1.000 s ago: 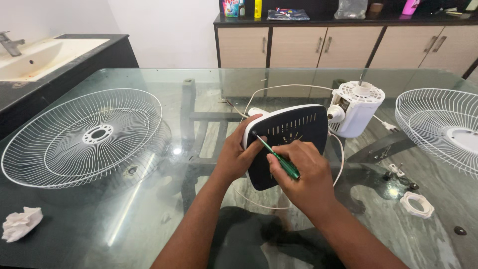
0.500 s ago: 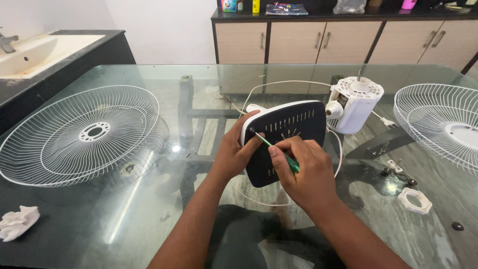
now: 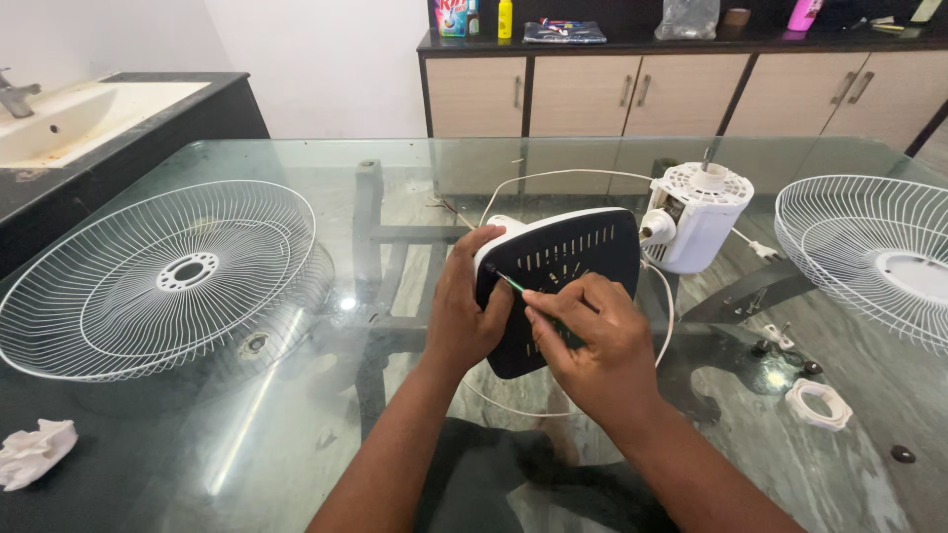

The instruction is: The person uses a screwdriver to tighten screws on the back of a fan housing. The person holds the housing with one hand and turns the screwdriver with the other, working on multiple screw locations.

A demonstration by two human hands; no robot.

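My left hand (image 3: 469,311) grips the left edge of a fan base (image 3: 578,257), a white piece with a dark slotted underside tilted up toward me. My right hand (image 3: 592,341) holds a green-handled screwdriver (image 3: 515,286); its tip rests on the dark underside near the upper left corner, beside my left thumb. Most of the handle is hidden in my fist. A white fan motor housing (image 3: 697,215) stands upright just right of the base, with a white cord (image 3: 553,176) looping behind it.
On the glass table (image 3: 296,415), a white wire fan guard (image 3: 163,276) lies at the left and another (image 3: 874,257) at the right. A white plastic ring nut (image 3: 818,403), small screws (image 3: 780,341) and a crumpled tissue (image 3: 35,452) lie about. Sink at far left, cabinets behind.
The screwdriver's tip has stayed at the same corner spot while my right hand closed further over the handle. The view shifted slightly; both hands and the base sit about where they were.
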